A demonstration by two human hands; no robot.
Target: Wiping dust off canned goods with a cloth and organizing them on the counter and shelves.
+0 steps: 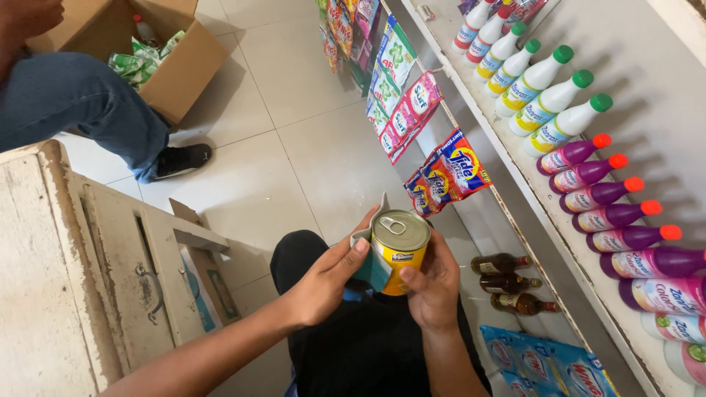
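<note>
A yellow tin can (397,248) with a silver pull-ring lid is upright in front of my lap. My right hand (434,287) grips its side from the right. My left hand (327,279) presses a grey-teal cloth (368,239) against the can's left side, the thumb near the rim. Part of the cloth sticks up behind the can. Below the hands are my dark trousers.
To the right, a white shelf (515,158) carries rows of white and purple bottles (588,173). Sachet strips (448,173) hang from its edge; brown bottles (507,283) lie lower down. A worn white cabinet (66,279) stands left. Another person's jeans leg (88,103) and an open cardboard box (165,51) are beyond.
</note>
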